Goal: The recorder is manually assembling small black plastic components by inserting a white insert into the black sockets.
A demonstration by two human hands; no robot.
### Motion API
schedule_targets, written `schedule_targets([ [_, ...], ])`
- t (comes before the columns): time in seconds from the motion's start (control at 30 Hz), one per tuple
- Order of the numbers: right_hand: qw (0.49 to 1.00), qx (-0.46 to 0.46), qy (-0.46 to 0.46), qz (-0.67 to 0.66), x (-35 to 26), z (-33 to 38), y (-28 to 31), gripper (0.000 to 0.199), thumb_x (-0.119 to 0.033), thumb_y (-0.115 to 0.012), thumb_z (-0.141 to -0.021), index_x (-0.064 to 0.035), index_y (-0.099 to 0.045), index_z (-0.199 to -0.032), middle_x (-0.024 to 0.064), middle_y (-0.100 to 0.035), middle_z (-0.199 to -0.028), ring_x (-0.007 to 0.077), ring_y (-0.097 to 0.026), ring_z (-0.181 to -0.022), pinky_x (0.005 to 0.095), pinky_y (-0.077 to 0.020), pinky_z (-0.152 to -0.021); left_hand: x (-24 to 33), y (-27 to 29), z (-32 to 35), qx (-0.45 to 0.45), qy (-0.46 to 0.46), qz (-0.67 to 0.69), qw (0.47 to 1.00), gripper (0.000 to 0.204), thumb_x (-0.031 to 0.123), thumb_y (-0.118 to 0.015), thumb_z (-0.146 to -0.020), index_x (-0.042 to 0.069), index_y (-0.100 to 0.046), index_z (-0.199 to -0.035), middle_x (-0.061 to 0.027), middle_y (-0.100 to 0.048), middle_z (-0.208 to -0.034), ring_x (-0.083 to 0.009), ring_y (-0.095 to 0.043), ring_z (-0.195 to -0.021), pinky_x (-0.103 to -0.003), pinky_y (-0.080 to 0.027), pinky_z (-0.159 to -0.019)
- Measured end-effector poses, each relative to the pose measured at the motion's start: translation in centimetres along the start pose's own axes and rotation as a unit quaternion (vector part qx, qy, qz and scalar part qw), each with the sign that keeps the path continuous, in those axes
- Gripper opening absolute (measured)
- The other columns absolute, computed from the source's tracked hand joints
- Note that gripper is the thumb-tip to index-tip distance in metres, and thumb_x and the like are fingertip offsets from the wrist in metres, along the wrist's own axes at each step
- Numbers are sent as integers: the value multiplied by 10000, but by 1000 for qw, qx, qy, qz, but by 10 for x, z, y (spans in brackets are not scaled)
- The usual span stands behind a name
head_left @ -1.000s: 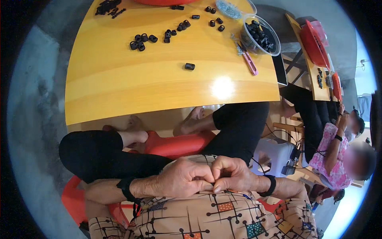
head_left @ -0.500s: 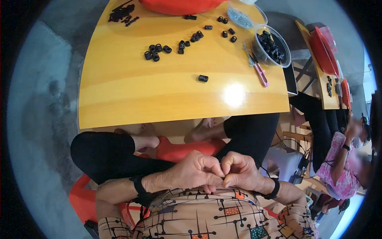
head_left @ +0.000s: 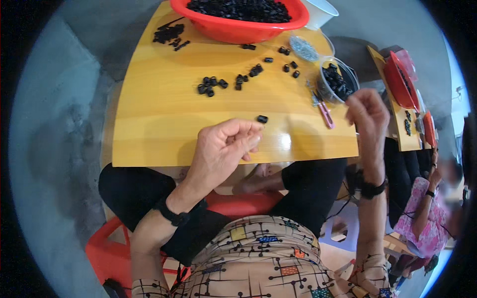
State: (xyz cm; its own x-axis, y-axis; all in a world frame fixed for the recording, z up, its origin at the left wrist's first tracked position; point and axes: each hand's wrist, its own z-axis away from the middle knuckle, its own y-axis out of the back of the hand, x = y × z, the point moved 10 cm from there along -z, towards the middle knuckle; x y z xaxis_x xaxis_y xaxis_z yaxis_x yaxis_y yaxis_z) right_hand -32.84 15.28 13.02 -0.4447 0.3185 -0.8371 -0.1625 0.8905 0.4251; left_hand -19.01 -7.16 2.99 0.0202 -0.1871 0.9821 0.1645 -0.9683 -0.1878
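Note:
My left hand (head_left: pixel 223 146) is over the front of the yellow table, thumb and fingers closed in a pinch. Whatever it may hold is too small to make out. Just beyond its fingertips a black cylindrical piece (head_left: pixel 262 119) lies on the tabletop. My right hand (head_left: pixel 368 113) is raised at the table's right edge, in front of the clear round tub (head_left: pixel 325 92) of black parts (head_left: pixel 336 82). Motion smears its curled fingers, so their grip is unclear. A pink-handled tool (head_left: pixel 326 116) lies left of this hand.
Small black pieces (head_left: pixel 211 84) stand in clusters on the table (head_left: pixel 164 134). A red basin (head_left: pixel 238 32) full of black parts is at the back, beside a white bucket (head_left: pixel 320 14) and a clear dish of small silvery parts (head_left: pixel 303 48). A person (head_left: pixel 422 213) sits at right.
My hands have parted from in front of my body. The left has moved forward over the table, the right forward and right toward the tub. The view has tilted up, showing the basin's contents.

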Motion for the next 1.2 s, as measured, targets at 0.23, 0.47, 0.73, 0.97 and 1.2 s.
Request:
schedule_targets([
  [0.23,980,43,-32,192,26,-46,18,81,-56,-620,-825,-16,-621,-896,-12,-594,-713,68,-536,-600,193,-423,-536,4,38,-20,65,-79,-113,988,136,67,-607,-854,-1,-649,-964,-28,-627,-743,-49,-573,-626,-188,-465,-498],
  [0.47,979,-171,51,94,-30,-2,-120,146,-28,-663,-772,-16,-634,-915,74,-644,-806,151,-611,-640,264,-486,-574,3,55,-28,101,-58,-141,983,164,41,-605,-831,8,-641,-989,-28,-624,-837,-48,-563,-595,-180,-444,-463],
  [0.73,903,-241,259,245,-29,-17,-214,116,-71,-606,-745,-42,-636,-854,140,-611,-780,342,-605,-702,395,-487,-626,-4,52,-31,100,-87,-153,979,188,19,-621,-806,8,-636,-993,-30,-605,-839,-64,-563,-592,-189,-453,-486],
  [0.97,910,-267,244,200,-24,-12,-195,98,-52,-609,-728,-45,-644,-820,133,-605,-756,324,-610,-694,383,-492,-624,15,37,-25,97,-184,-290,934,213,30,-659,-759,4,-629,-969,-88,-607,-841,-169,-602,-638,-269,-485,-583],
  [1.2,944,-268,73,178,3,3,-152,243,-29,-643,-733,-44,-639,-976,91,-642,-804,217,-638,-701,320,-495,-636,24,-4,-21,58,-241,-413,876,246,128,-690,-723,49,-642,-952,-111,-605,-916,-301,-615,-792,-380,-500,-679],
])
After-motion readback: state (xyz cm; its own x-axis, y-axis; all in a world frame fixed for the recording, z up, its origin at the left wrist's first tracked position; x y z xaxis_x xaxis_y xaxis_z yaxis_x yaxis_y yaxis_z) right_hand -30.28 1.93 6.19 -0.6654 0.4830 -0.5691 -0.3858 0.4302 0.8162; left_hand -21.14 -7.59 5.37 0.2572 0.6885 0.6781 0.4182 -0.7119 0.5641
